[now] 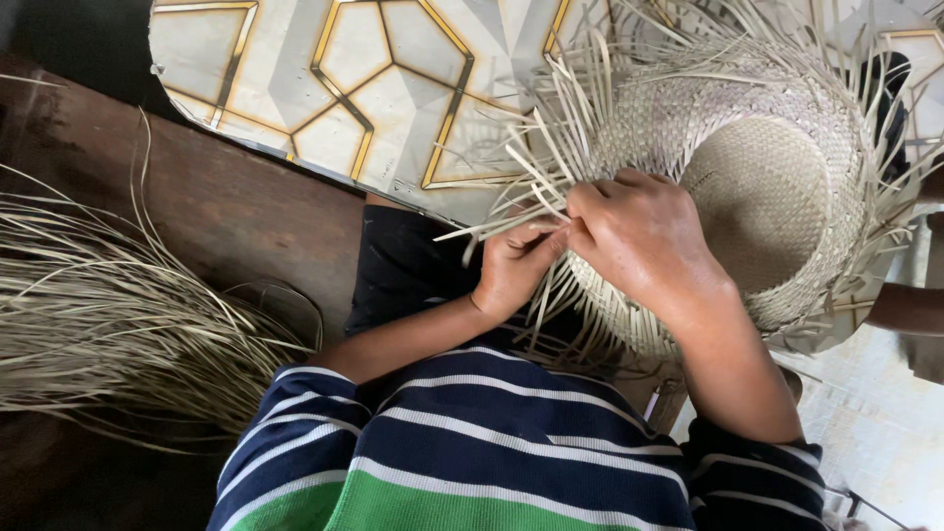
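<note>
A half-woven pale straw hat (762,187) rests on my lap, crown facing me, with loose straw strips (551,128) fanning out from its brim. My left hand (516,265) pinches a few of these strips at the brim's left edge. My right hand (639,236) lies over the brim beside it, fingers curled around the strips where the weave ends. Both hands touch at the fingertips.
A bundle of loose dry straw (108,315) lies on the dark wooden bench (226,197) at the left. Beyond it is a tiled floor (383,79) with a gold-lined pattern. My striped sleeves fill the lower part of the view.
</note>
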